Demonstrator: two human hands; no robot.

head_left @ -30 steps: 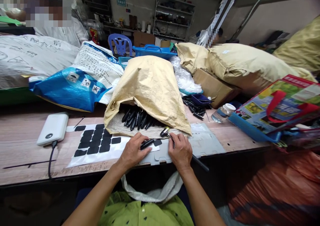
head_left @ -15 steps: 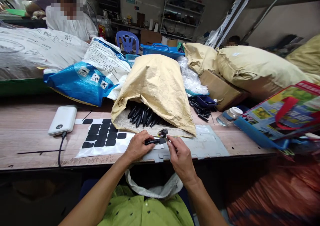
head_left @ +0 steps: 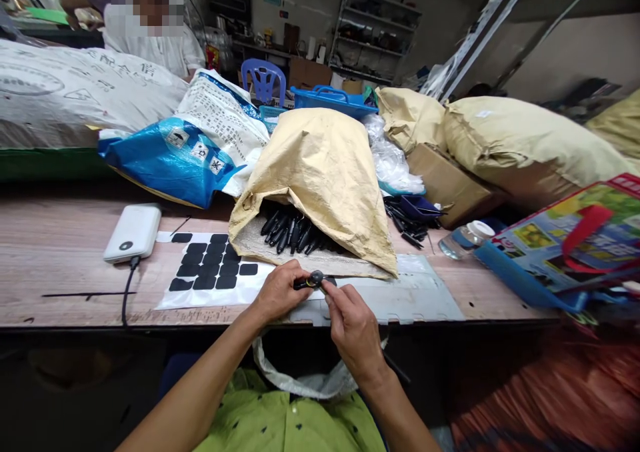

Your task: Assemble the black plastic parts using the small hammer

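My left hand (head_left: 280,293) is closed, thumb and fingers pinching a slim black pen-like piece (head_left: 301,283) that points right. My right hand (head_left: 354,324) pinches the thin end of a small tool with a round dark head (head_left: 315,279). That head overlaps the right end of the pen-like piece; whether they touch, I cannot tell. Just beyond the hands, a tan woven sack (head_left: 325,172) lies with its mouth toward me, and several similar black pieces (head_left: 287,232) show inside. To the left, a white sheet (head_left: 170,300) bears several rounded black patches (head_left: 207,265).
A white power bank (head_left: 133,233) with a dark cable lies at the left. On the right are more black pieces (head_left: 407,229), a clear jar (head_left: 466,239) and a colourful bag (head_left: 575,239). Full sacks line the back. A person in white sits far left.
My right hand has moved left, carrying the round-headed tool over the black piece. My left hand keeps its pinch. The whole view has shifted slightly.
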